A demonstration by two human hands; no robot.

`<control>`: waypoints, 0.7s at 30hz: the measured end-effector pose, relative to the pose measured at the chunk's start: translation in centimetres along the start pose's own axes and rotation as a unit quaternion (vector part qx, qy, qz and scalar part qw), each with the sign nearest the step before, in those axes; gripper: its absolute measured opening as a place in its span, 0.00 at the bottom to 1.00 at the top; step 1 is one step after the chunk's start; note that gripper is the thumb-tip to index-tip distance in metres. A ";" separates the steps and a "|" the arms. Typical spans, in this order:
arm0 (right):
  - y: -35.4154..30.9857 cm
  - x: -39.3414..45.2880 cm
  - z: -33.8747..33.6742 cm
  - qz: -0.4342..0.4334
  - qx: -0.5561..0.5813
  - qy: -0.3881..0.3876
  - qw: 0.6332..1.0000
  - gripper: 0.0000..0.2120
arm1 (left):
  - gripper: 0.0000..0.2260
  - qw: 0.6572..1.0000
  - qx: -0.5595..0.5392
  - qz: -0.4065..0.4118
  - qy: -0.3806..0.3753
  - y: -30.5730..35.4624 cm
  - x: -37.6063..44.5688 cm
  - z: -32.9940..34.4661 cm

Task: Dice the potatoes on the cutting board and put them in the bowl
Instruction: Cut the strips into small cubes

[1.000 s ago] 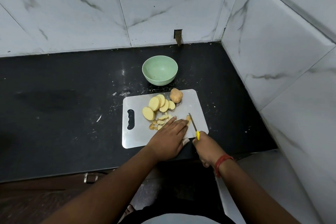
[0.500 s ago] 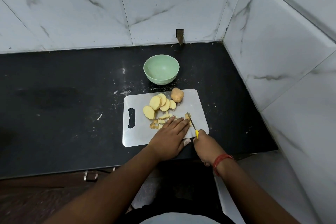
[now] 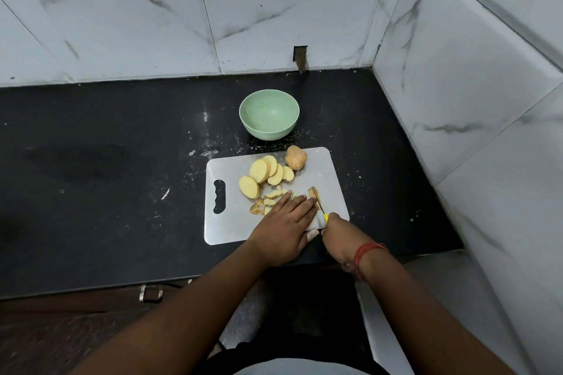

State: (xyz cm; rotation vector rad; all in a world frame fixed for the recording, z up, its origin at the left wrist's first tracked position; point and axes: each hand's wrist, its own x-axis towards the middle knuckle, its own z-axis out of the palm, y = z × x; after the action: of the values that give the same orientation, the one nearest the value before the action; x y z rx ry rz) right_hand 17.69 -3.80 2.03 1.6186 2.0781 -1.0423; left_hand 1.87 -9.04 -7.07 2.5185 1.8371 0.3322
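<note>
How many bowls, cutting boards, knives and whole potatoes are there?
Green bowl: 1
Cutting board: 1
Knife: 1
Whole potato: 1
Total: 4

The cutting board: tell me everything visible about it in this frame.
The cutting board is a pale grey rounded rectangle, seemingly plastic, with a handle slot at its left end. It lies flat on the black counter, in front of the bowl. It carries potato slices, small cut pieces and one unpeeled chunk; the left hand presses on it.
</note>
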 end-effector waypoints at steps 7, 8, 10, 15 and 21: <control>0.1 0.4 -0.5 0.021 0.043 -0.025 0.999 0.02 | 0.28 1.000 -0.001 -0.012 -0.015 0.2 0.0 -0.3; 0.1 0.4 -0.5 0.022 0.050 -0.027 0.998 0.02 | 0.28 1.000 0.000 -0.013 -0.015 0.2 0.0 -0.4; 0.0 0.3 -0.5 0.021 0.045 -0.032 0.998 0.03 | 0.28 1.000 0.004 -0.015 -0.014 0.3 0.0 -0.5; 0.0 0.3 -0.5 0.036 0.075 -0.036 0.996 0.06 | 0.28 1.000 0.019 -0.017 -0.017 0.5 -0.1 -0.5; 0.2 0.1 -0.4 0.035 0.080 -0.042 0.995 0.06 | 0.28 0.999 0.032 -0.021 -0.013 0.6 -0.1 -0.5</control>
State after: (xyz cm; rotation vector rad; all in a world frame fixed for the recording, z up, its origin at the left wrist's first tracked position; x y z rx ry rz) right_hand 17.95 -3.47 2.16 1.6775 1.9130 -1.2579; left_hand 2.34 -9.34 -6.51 2.5077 1.9199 0.2426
